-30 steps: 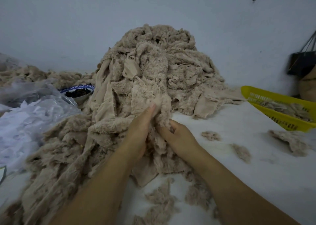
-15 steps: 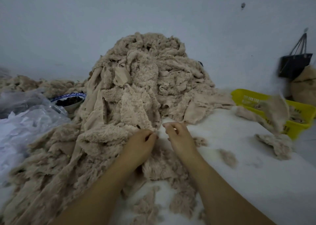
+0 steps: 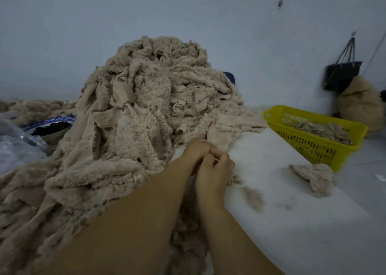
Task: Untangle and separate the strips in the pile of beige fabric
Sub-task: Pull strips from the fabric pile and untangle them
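A tall pile of beige fleecy fabric [image 3: 156, 107] fills the middle and left of the white table [image 3: 288, 228]. My left hand [image 3: 195, 152] and my right hand [image 3: 216, 167] meet at the pile's front right edge, fingers curled and touching each other. Both pinch the lower end of a smooth beige strip [image 3: 219, 136] that hangs out of the pile. The exact spot they pinch is small and partly hidden by the fingers. Under my forearms lie more fleecy scraps [image 3: 188, 233].
A yellow slotted basket [image 3: 302, 149] holding beige pieces stands at the right table edge. A loose piece [image 3: 315, 177] and a small tuft [image 3: 253, 198] lie on the table. At the left are a bowl [image 3: 50, 126] and clear plastic [image 3: 16, 149]. A black bag [image 3: 342, 74] hangs on the wall above a beige sack [image 3: 359, 103].
A piece that was in the air near the yellow basket is no longer there. Both hands have left the fleecy clump and come together at the pile's front right edge.
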Available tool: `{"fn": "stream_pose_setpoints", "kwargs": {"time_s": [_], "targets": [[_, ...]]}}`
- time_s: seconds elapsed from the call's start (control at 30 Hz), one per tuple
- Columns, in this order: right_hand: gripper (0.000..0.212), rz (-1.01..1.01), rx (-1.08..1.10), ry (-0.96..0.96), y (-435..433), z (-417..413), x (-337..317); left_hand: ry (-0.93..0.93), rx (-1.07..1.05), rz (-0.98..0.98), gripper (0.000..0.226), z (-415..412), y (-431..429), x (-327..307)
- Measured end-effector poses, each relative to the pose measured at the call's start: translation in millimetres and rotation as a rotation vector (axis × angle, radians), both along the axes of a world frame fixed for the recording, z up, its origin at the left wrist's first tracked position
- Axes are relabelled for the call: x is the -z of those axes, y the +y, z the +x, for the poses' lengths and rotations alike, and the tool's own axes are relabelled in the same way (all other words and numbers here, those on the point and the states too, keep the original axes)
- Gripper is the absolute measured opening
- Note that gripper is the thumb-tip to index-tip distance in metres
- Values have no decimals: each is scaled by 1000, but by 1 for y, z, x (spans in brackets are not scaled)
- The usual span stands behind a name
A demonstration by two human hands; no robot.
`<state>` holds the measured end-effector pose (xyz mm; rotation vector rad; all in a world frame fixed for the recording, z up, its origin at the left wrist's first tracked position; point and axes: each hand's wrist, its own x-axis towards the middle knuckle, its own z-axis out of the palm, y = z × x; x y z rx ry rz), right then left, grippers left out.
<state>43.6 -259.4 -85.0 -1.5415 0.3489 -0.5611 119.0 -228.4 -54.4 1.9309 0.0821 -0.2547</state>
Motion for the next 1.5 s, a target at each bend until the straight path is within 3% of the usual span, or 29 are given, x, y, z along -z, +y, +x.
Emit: {"fn": "stream_pose_setpoints", "kwargs": {"time_s": [0.23,0.37,0.47,0.63,0.77,0.83,0.97,1.13,1.27,1.4,1.5], "targets": [[13,148,-4,55,0,6,-2,-190,-146,-355,27,-30,35,0],[34,196,-131,178,-2,5,-6,-441,-88,-88,35,-81,56,17],[16,161,-227,216,-1,3,-11,-529,-71,61,29,-102,70,40],[33,595,-521,204,10,-4,-36,-300,-224,-465,45,-107,92,37],[32,385,-714,269,13,-8,-33,-162,-81,-636,58,-108,99,33],[33,203,-653,208,11,-7,-20,-165,-42,-712,45,-109,101,32],[49,-10,-388,141,4,-5,-2,-101,-189,-998,38,-102,111,29],[57,381,-85,144,-22,9,-1,-64,-338,-1267,20,-97,123,26],[47,478,-236,162,-17,5,-5,-158,-302,-1140,21,-99,120,23],[33,95,-806,130,3,-11,-3,-418,-166,-522,16,-106,109,29],[35,196,-905,68,4,-18,-5,-358,-74,-410,21,-111,107,29]]}}
